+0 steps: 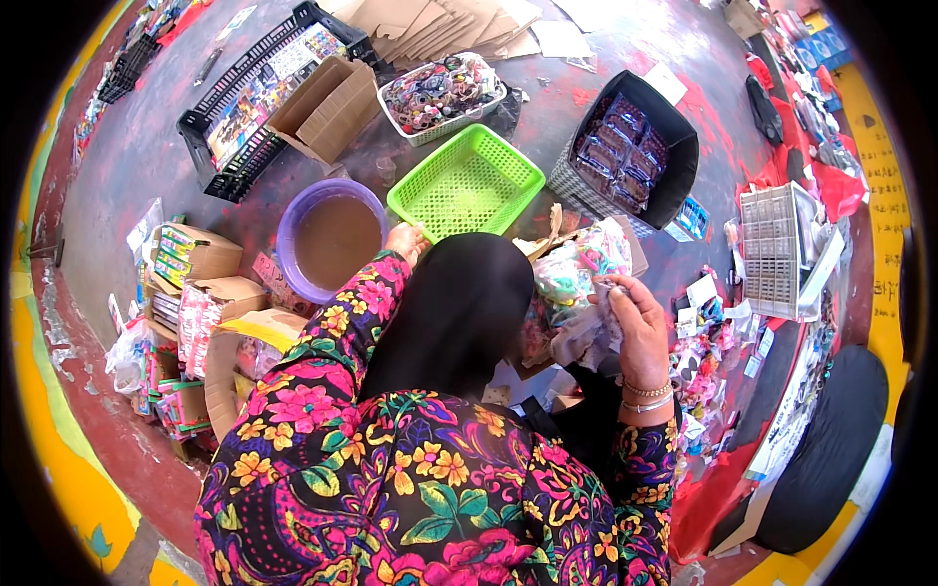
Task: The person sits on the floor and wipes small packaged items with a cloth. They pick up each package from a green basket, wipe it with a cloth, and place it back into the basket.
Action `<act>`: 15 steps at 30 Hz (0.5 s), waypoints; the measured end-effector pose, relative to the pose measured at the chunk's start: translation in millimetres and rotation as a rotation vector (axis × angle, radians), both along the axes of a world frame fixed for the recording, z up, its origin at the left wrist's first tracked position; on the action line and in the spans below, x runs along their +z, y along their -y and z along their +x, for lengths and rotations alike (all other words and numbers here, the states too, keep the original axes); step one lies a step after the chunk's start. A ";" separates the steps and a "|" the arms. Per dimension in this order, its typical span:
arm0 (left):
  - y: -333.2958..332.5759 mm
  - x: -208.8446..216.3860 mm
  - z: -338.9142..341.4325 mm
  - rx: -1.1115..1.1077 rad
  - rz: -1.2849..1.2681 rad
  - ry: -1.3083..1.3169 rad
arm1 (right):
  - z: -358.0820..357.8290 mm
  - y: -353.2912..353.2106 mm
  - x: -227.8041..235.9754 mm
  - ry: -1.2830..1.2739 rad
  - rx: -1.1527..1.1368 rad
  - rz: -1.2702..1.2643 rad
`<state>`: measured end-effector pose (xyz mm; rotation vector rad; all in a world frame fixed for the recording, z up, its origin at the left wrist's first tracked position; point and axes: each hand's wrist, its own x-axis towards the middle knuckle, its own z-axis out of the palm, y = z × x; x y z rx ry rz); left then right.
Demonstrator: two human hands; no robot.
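Note:
My left hand [407,241] is at the near left corner of a bright green plastic basket [515,208], its fingers closed on the rim. The basket's mesh bottom shows bare. On the right, my right hand [640,317] pinches a crumpled greyish rag [589,334], thin and hanging down from the fingers. Just beyond the rag stands an opened box holding clear bags of small colourful items [576,269]. A purple basin [286,230] of murky brown water is left of the basket, close to my left forearm. A dark rounded shape hides the area between my arms.
Behind the basket stand a white basket of hair ties [445,101], a cardboard box [327,112] and a black crate [230,107]. A dark bin of brown packets [625,146] is at the right. Opened cartons [210,252] crowd the left; a grey crate [772,249] stands far right.

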<state>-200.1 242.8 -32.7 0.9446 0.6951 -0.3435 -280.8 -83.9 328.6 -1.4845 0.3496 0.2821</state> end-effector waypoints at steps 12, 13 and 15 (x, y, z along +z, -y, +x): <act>-7.0 64.3 40.7 -0.201 0.217 0.122 | 16.1 78.2 28.0 0.453 -0.643 0.589; -15.3 78.0 53.7 -0.170 0.293 0.148 | 21.3 115.4 -8.1 0.397 -0.375 0.582; -11.5 133.5 78.6 -0.325 0.398 0.376 | 29.5 112.7 -40.2 0.071 -0.302 0.886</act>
